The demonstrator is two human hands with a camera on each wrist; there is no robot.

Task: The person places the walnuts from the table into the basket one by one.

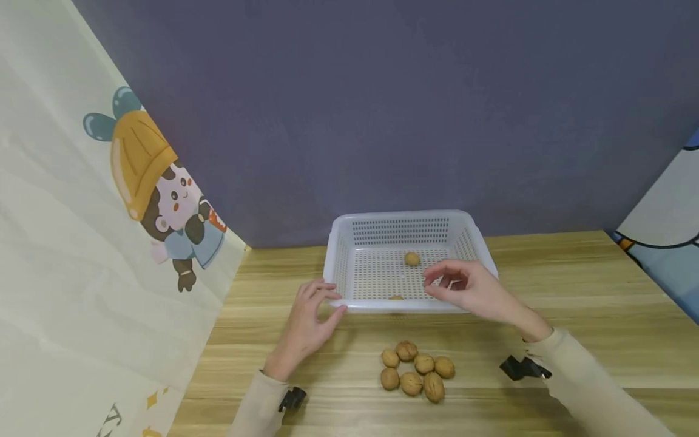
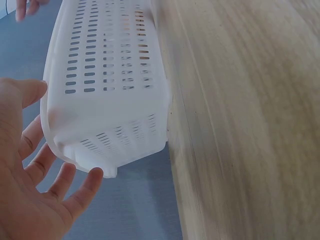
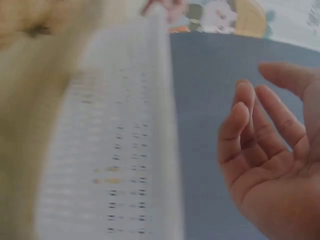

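A white perforated plastic basket (image 1: 404, 306) stands at the back of the table. One walnut (image 1: 412, 259) lies on its floor, and the top of a second walnut (image 1: 397, 298) peeks over the front wall. My left hand (image 1: 308, 325) holds the basket's front left corner, thumb at the front rim and fingers round the side, as the left wrist view also shows. Over the basket's right side hovers my right hand (image 1: 469, 288), fingers loosely bent, thumb apart from them, nothing between. Several walnuts (image 1: 412, 383) lie grouped on the table in front of the basket.
The wooden table (image 1: 262, 303) meets a dark blue-grey wall (image 1: 382, 121) right behind the basket. A pale sheet with a cartoon figure (image 1: 142, 164) hangs on the left, and another printed panel (image 1: 666, 206) is at the right. Both wrists carry black camera mounts.
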